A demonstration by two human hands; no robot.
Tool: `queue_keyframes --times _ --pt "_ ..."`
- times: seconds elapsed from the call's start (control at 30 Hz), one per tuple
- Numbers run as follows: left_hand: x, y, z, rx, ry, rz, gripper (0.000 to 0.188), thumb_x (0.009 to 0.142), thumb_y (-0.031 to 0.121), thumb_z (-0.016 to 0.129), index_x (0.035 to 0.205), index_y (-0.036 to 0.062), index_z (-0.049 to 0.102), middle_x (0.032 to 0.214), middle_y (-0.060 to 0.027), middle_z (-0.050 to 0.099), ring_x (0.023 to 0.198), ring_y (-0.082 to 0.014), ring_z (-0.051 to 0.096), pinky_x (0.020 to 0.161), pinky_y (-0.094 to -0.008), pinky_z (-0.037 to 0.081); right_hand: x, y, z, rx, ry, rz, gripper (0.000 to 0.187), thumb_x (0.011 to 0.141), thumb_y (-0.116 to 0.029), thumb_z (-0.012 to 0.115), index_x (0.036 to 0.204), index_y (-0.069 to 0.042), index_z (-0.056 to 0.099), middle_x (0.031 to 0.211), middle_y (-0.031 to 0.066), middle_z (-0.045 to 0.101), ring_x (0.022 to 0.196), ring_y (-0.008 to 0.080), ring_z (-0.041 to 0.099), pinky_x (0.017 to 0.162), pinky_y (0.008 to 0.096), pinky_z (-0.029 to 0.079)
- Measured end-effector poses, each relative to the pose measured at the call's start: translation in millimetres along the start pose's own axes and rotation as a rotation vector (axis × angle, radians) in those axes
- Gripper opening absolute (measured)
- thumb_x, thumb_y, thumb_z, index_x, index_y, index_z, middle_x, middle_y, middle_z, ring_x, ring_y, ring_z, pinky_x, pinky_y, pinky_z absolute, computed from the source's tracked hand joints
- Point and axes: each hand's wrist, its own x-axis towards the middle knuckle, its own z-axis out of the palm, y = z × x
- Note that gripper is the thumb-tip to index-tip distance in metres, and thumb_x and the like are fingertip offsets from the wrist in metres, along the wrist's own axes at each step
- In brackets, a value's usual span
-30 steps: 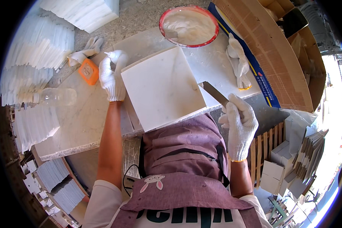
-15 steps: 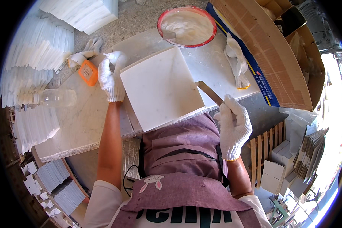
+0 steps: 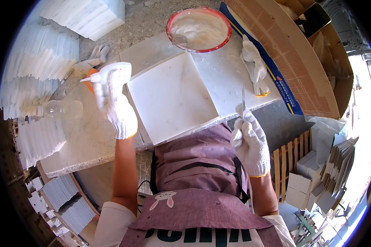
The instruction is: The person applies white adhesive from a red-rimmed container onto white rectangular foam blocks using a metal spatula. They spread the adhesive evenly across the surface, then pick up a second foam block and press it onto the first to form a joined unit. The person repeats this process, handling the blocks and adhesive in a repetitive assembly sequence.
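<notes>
My left hand (image 3: 117, 109), in a white knit glove, is closed around a white squeeze bottle (image 3: 120, 69) with a thin nozzle pointing left. It is raised beside the left edge of a square white marble tile (image 3: 173, 99), which lies on a stone worktop (image 3: 86, 136). Right of the tile, my gloved right hand (image 3: 252, 144) grips a thin metal scraper blade (image 3: 243, 96), its edge turned toward me and tip pointing away. Beyond the tile stands a red-rimmed basin (image 3: 198, 50) holding white paste, with a small grey flat piece (image 3: 179, 40) at its near left side.
A loose white glove (image 3: 254, 66) lies on the worktop's right side, by a cardboard box (image 3: 292, 53). Left are an orange container (image 3: 89, 85), partly hidden, more gloves (image 3: 92, 61), a clear bottle (image 3: 68, 109) and stacked white tiles (image 3: 45, 53). A wooden pallet (image 3: 290, 158) stands lower right.
My left hand has lifted and tipped the squeeze bottle so its nozzle points left, covering part of the orange container. My right hand has drawn the scraper off the tile and turned it upright.
</notes>
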Motion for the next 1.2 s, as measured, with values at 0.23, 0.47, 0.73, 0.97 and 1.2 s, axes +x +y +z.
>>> queue_keyframes --times 0.23,0.47,0.73,0.97,1.2 --pt "-4.1 -1.9 7.8 0.025 -0.058 -0.044 0.034 0.098 0.010 0.064 0.128 0.0033 0.052 0.122 -0.0062 0.059 0.110 -0.0135 0.056 0.100 -0.0308 0.042 -2.0 6.9 -11.3 0.146 -0.032 0.141 0.023 0.098 -0.017 0.064 0.114 -0.002 0.061 0.099 0.0082 0.062 0.082 0.0167 0.063 0.067 0.0268 0.050" --pt "-8.3 2.3 21.4 0.082 -0.128 -0.028 0.034 0.095 0.010 0.068 0.126 0.0026 0.056 0.122 -0.0069 0.057 0.112 -0.0145 0.056 0.101 -0.0323 0.042 9.1 -4.9 -9.7 0.029 0.002 0.059 0.027 0.094 -0.022 0.071 0.112 -0.003 0.063 0.113 0.0124 0.066 0.091 0.0206 0.064 0.077 0.0346 0.055" --pt "-10.1 13.3 21.3 0.077 -0.209 -0.007 0.033 0.096 0.007 0.065 0.126 0.0009 0.054 0.124 -0.0118 0.060 0.115 -0.0193 0.057 0.103 -0.0360 0.043 10.8 -30.1 12.3 -0.287 0.041 0.000 0.023 0.103 -0.009 0.051 0.125 -0.001 0.054 0.099 0.0114 0.063 0.077 0.0117 0.056 0.066 0.0230 0.049" --pt "-39.2 30.4 28.9 0.000 -0.430 -0.106 0.040 0.098 0.004 0.060 0.136 0.0012 0.047 0.129 -0.0141 0.061 0.119 -0.0205 0.058 0.105 -0.0352 0.042 15.6 -45.1 20.1 -0.835 -0.032 -0.078 0.041 0.101 -0.006 0.049 0.141 -0.005 0.055 0.095 0.0110 0.067 0.069 0.0098 0.060 0.059 0.0242 0.050" --pt "-42.6 20.8 29.2 0.049 -0.441 -0.101 0.035 0.095 0.001 0.062 0.128 -0.0014 0.053 0.126 -0.0127 0.062 0.115 -0.0197 0.059 0.103 -0.0348 0.046 38.4 -32.7 25.6 -1.471 -0.119 -0.672 0.041 0.090 -0.008 0.068 0.131 -0.010 0.065 0.090 0.0153 0.066 0.068 0.0276 0.063 0.062 0.0354 0.051"
